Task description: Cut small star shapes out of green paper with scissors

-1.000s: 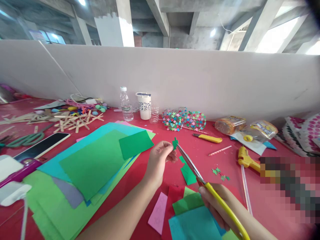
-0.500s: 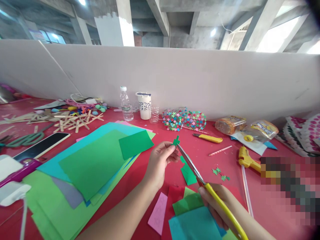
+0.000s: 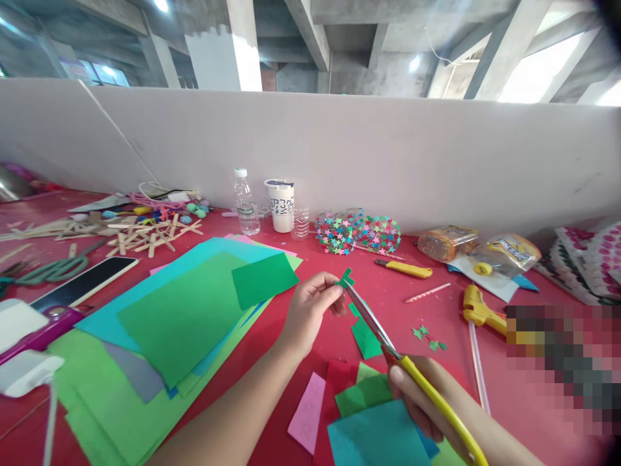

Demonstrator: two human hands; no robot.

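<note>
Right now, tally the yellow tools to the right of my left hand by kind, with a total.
Yellow-handled scissors, in your right hand: 1
Yellow utility knife: 1
Yellow glue gun: 1
Total: 3

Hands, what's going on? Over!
Left hand: pinching small green paper piece. Right hand: holding yellow-handled scissors, tips at the paper. Nothing seen in the way.

It's a craft workshop, and in rough surroundings too: raw concrete beams (image 3: 310, 32) up at twelve o'clock, a pale partition (image 3: 310, 142) beneath them! And across the red tabletop (image 3: 517, 388), coloured paper sheets (image 3: 184, 310) at eight, wooden sticks (image 3: 152, 244) heaped at nine, a yellow glue gun (image 3: 473, 304) at four!
</note>
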